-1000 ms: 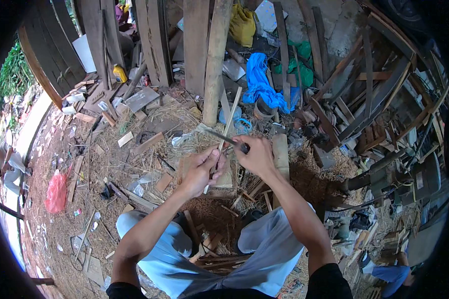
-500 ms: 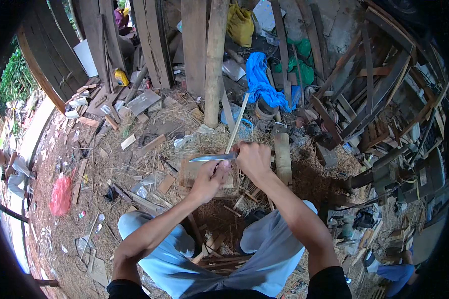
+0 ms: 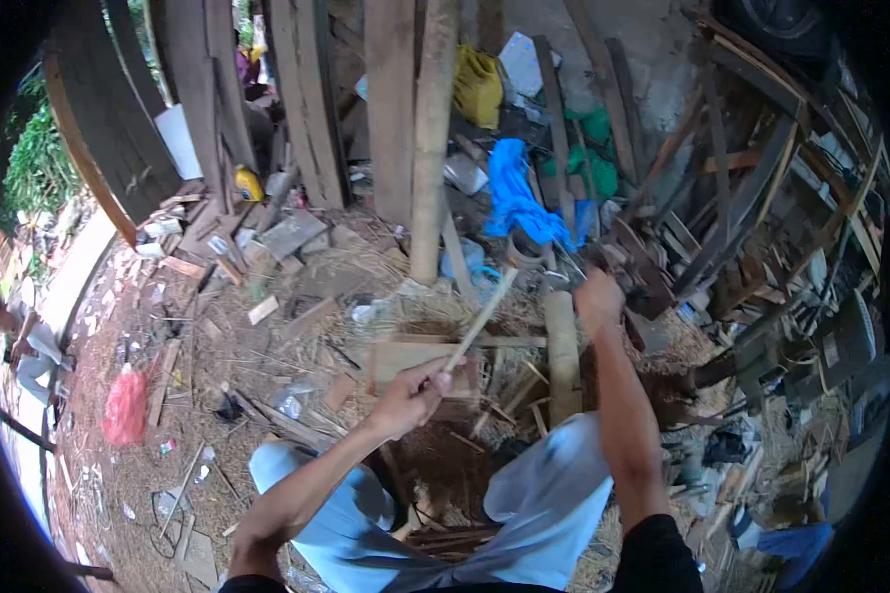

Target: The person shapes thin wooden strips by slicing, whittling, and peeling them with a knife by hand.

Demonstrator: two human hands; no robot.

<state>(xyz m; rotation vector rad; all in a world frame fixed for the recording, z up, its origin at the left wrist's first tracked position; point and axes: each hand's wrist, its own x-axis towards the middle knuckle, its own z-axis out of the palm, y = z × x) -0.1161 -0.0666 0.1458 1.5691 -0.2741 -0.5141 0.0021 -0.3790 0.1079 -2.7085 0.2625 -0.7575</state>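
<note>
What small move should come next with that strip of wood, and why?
Probably ease the right hand slowly toward the wooden strip. The left hand holds the strip near one end, the other end sticks out free, and the right hand is off to the side. Whether its fingers grip anything is too blurred to tell, so slowly seems wise.

Black sleeves (image 3: pixel 655 551), pale-blue trousers (image 3: pixel 554 494) — loose

The bare left hand (image 3: pixel 410 400) is gripping a pale, narrow wooden strip (image 3: pixel 484 318) that is slanting up and away. The bare right hand (image 3: pixel 599 299) is hovering well apart, near the crumpled bright-blue plastic sheet (image 3: pixel 517 198). A pink plastic bag (image 3: pixel 125 407) is lying on the littered ground.
</note>
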